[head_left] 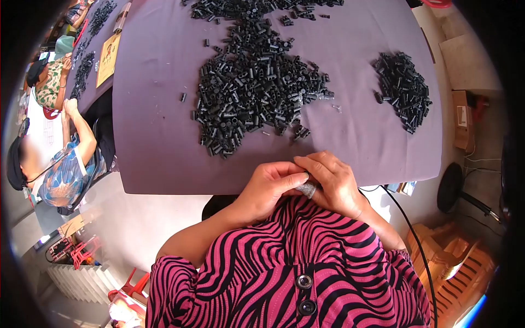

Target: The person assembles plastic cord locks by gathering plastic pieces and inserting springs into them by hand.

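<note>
My left hand [269, 188] and my right hand [332, 180] meet at the table's near edge, just in front of my striped top. The fingers of both are closed and pinched together at one spot. A small dark bit shows between the fingertips, too hidden to name. Grey wrapping [307, 189] covers a digit of my right hand. Ahead of my hands spreads a large heap of small black cylindrical plastic parts [257, 82]. Thin metal coil springs [325, 97] lie at its right side.
A smaller pile of black parts [403, 90] lies at the right of the purple-grey tablecloth [158, 136]. People [65, 169] sit at another table on the left, with a yellow card [108, 61] on it. A black cable [413, 229] and wooden chair [451, 268] are at right.
</note>
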{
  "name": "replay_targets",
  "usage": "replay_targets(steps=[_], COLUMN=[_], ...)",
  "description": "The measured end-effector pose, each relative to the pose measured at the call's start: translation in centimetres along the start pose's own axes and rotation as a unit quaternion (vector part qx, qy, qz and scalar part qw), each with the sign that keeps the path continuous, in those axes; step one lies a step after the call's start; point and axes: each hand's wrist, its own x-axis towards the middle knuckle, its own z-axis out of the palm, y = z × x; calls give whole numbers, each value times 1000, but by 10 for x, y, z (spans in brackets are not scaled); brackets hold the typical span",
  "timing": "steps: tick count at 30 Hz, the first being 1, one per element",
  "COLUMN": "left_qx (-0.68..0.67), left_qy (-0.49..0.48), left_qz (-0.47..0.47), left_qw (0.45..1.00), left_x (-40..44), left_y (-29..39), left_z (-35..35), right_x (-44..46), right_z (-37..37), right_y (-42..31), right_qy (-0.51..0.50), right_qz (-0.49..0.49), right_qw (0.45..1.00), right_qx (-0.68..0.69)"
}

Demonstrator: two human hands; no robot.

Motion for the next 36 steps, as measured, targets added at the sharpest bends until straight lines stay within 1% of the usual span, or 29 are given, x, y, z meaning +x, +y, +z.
replay_targets(steps=[4, 8, 14, 17, 19, 20, 22, 23, 25, 27, 29, 30, 31, 33, 34, 36], left_qx=[8, 51, 76, 112, 151, 177, 226, 233, 247, 264, 291, 283, 349, 473, 500, 549], left_qy=[6, 0, 4, 1, -7, 4, 29, 37, 51, 70, 89, 107, 121, 150, 164, 166], left_qz=[0, 4, 2, 6, 13, 24, 42, 67, 116, 153, 172, 200, 231, 287, 334, 384], left_qw=[1000, 999, 997, 994, 988, 984, 973, 969, 961, 950, 937, 932, 900, 820, 782, 723], left_x=[1, 1, 1, 0, 1, 1, -2, -3, -2, -1, 1, 4, 5, 8, 12, 19], left_y=[-3, -1, 4, 9, 8, 10, 17, 19, 26, 29, 32, 31, 34, 41, 42, 44], left_z=[1, 0, 6, 8, 4, 6, 11, 12, 11, 6, 1, 0, 0, 0, 2, -1], right_x=[-2, -3, -1, 0, 1, 1, -2, -3, 2, 3, 4, 7, 8, 8, 8, 6], right_z=[2, 1, -1, -4, -9, -13, -21, -26, -42, -56, -71, -78, -84, -95, -99, -103], right_y=[3, 5, 6, 7, 9, 10, 14, 16, 15, 31, 46, 52, 58, 68, 73, 84], right_qy=[11, 11, 13, -8, -17, -22, -16, -13, 17, 90, 141, 173, 205, 225, 236, 255], right_qz=[-18, -22, -13, 25, 25, 25, 70, 92, 166, 160, 215, 226, 236, 248, 253, 281], right_qw=[1000, 1000, 1000, 999, 998, 998, 994, 991, 984, 983, 965, 955, 945, 934, 928, 913], right_qx=[5, 2, 23, 43, 54, 59, 81, 91, 70, 8, -56, -78, -99, -126, -139, -149])
